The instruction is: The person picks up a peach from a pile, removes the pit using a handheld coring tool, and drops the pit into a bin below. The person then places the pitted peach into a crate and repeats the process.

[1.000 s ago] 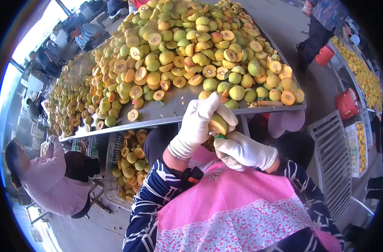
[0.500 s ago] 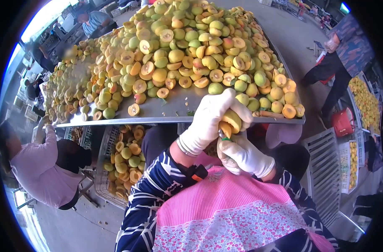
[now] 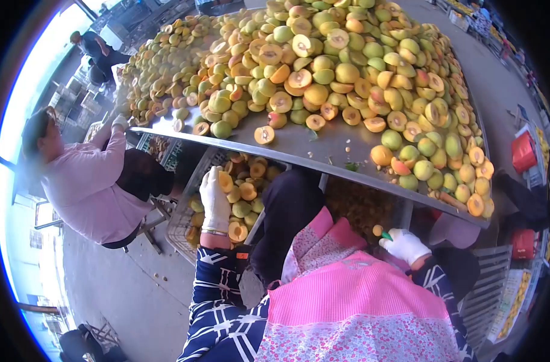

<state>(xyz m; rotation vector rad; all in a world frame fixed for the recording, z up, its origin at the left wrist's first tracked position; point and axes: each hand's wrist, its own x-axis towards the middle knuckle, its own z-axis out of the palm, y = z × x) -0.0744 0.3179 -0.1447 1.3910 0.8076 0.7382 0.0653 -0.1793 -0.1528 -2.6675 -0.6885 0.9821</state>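
Observation:
My left hand (image 3: 215, 202), in a white glove, is over the crate (image 3: 173, 232) of fruit halves at the left, its fingers closed round a fruit half (image 3: 225, 181). My right hand (image 3: 406, 247), also gloved, is closed on a green-handled tool (image 3: 386, 236) in front of my apron's right side. A small, round, brownish piece (image 3: 377, 230) shows at the tool's tip. Below the table edge, between the hands, lies a container of small brown pieces (image 3: 359, 208). Whole and halved yellow-green fruit (image 3: 347, 73) is heaped on the metal table (image 3: 299, 140).
A person in a pink top (image 3: 100, 181) sits at the table on the left; another person (image 3: 97, 54) is farther back. A slatted surface (image 3: 489, 289) is at my right, with red containers (image 3: 523, 152) beyond it. The table's metal edge (image 3: 323, 171) runs across in front of me.
My hands have parted: the left has moved left to the crate with fruit, the right down and right with the tool. The view has turned, shifting the table rightward.

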